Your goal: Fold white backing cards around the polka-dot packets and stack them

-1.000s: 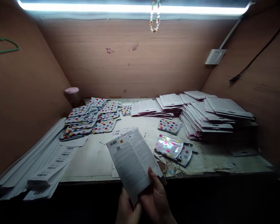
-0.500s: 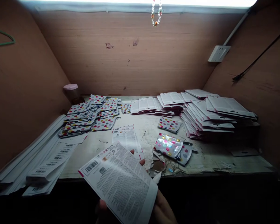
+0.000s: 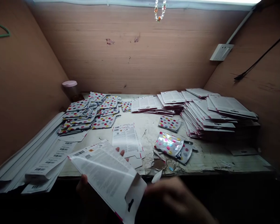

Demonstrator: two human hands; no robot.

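My left hand (image 3: 85, 189) grips a white printed packaging card (image 3: 107, 175) from below, just in front of the table's near edge; its fingertips show past the card's far edge. The card is tilted flat, its hang-hole end pointing toward me. My right hand (image 3: 177, 197) hovers blurred to the right of the card, apart from it, with nothing visible in it. Another printed card (image 3: 126, 139) lies on the worn table (image 3: 102, 147) just beyond.
Polka-dot packets (image 3: 91, 113) are heaped at the back left and white cards (image 3: 207, 113) are stacked at the back right. Shiny dotted pouches (image 3: 171, 144) lie mid-table. Barcode label sheets (image 3: 44, 163) overhang the left front. A pink-lidded jar (image 3: 70, 88) stands in the left corner.
The card has swung from upright to flat and shifted left. My right hand has let go of it and moved off to the right; my left hand keeps hold.
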